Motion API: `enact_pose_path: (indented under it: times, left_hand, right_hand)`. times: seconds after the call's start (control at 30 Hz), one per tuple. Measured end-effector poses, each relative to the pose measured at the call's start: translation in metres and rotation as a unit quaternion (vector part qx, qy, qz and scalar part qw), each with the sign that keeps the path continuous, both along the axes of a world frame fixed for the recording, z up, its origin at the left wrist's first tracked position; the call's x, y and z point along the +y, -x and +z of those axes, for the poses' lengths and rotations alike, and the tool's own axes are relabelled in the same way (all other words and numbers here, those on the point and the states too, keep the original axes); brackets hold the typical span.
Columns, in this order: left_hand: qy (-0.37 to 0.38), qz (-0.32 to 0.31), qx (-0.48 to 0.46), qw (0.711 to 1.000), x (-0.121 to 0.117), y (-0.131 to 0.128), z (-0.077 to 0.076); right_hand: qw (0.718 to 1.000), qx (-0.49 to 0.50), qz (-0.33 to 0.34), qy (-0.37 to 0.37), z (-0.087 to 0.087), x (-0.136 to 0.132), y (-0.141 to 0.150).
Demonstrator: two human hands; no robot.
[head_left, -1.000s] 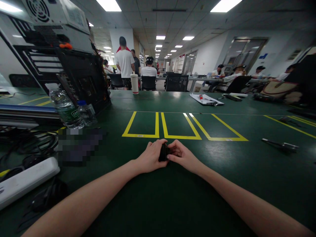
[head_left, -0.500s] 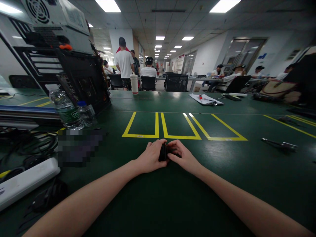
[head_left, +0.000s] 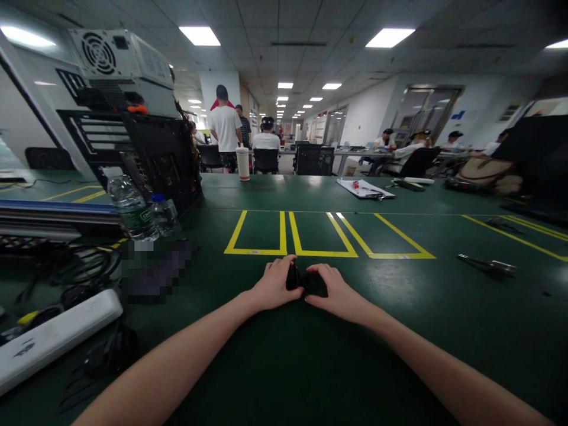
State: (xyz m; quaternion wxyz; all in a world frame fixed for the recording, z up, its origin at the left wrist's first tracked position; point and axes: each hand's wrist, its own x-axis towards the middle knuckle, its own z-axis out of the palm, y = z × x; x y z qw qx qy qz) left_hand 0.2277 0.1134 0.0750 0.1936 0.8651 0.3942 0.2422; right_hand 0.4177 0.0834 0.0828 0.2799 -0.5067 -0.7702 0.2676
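Observation:
A small, dark, glossy black object (head_left: 292, 277) stands in the grip of my left hand (head_left: 273, 286), between its thumb and fingers. Its exact kind does not show. My right hand (head_left: 339, 294) is just to the right, curved like a C with thumb and fingertips apart. Dark shadow lies between those fingers, and I make out nothing held there. Both hands are low over the green table (head_left: 266, 367), in front of the yellow tape outlines (head_left: 319, 254).
To the left are a white power strip (head_left: 62, 337), cables, plastic bottles (head_left: 133, 210) and a black computer case (head_left: 164, 165). A cup (head_left: 242, 164) and a clipboard (head_left: 364, 189) stand farther back. A metal tool (head_left: 488, 265) lies at right. People are in the background.
My right hand has drawn slightly away from the black object, and its fingers have spread wider. My left hand keeps its hold. The view has tilted up a little.

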Motion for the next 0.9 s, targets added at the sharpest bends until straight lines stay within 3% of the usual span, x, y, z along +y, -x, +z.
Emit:
enact_pose_path:
  times: [0.1, 0.2, 0.3, 0.47, 0.73, 0.9]
  left_hand:
    - [-0.010, -0.017, -0.004, 1.000, -0.009, 0.001, 0.008]
    - [-0.020, -0.074, 0.012, 0.997, -0.027, 0.008, 0.018]
    - [-0.023, -0.108, 0.041, 0.993, -0.053, 0.020, 0.025]
    - [-0.030, -0.134, 0.077, 0.988, -0.096, 0.038, 0.025]
    - [-0.013, -0.049, 0.079, 0.996, -0.129, 0.052, 0.013]
    - [0.000, -0.009, 0.066, 0.998, -0.150, 0.084, 0.030]
  right_hand:
    - [1.000, -0.027, -0.006, -0.013, 0.005, -0.010, 0.003]
    - [1.000, -0.008, 0.013, -0.004, 0.007, -0.027, 0.010]
    - [0.997, 0.041, 0.046, 0.054, 0.010, -0.051, 0.020]
    - [0.970, 0.193, 0.032, 0.147, 0.015, -0.086, 0.042]
    - [0.966, 0.171, 0.043, 0.189, 0.019, -0.105, 0.064]
    - [0.978, 0.123, 0.018, 0.167, 0.015, -0.105, 0.051]
